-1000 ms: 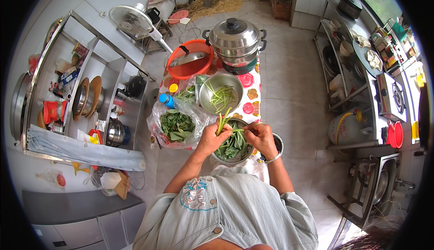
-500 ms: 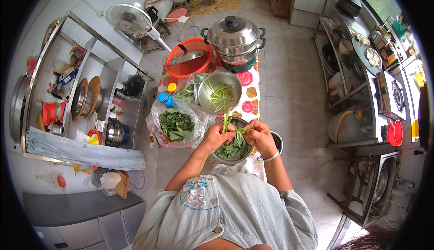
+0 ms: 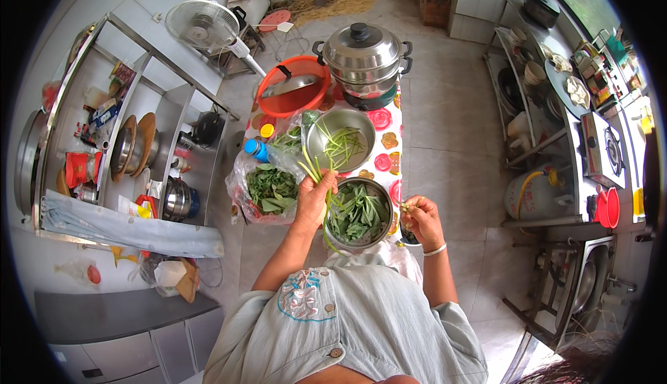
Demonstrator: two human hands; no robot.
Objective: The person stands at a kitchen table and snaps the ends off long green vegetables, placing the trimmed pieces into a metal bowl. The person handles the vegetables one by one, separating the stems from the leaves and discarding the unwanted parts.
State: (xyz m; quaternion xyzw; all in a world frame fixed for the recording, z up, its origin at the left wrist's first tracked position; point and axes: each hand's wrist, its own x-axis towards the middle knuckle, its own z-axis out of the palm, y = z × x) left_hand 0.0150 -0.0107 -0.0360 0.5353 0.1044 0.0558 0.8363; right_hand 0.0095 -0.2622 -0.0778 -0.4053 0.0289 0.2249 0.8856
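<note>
My left hand (image 3: 314, 200) is closed round a few long green vegetable stems (image 3: 312, 167), at the left rim of a metal bowl. The stems stick up past my thumb and trail down along the bowl's side. Loose green leaves (image 3: 360, 212) lie in that bowl. To its right my right hand (image 3: 424, 221) pinches a small pale stem piece (image 3: 404, 206), above a dark container mostly hidden under the hand. Just beyond, a larger steel basin (image 3: 363, 126) holds thin cut stems (image 3: 342, 148).
A clear plastic bag of leafy greens (image 3: 269, 191) lies left, beside a blue-capped bottle (image 3: 256, 151). An orange basin (image 3: 295, 101) and a lidded steamer pot (image 3: 360, 57) stand at the table's far end. Shelves (image 3: 142, 71) line the left; a gas stove (image 3: 603, 146) is right.
My hands have parted: the left moved left with the stems, the right moved right, off the bowl, with a small piece. The leaves in the bowl now show more fully.
</note>
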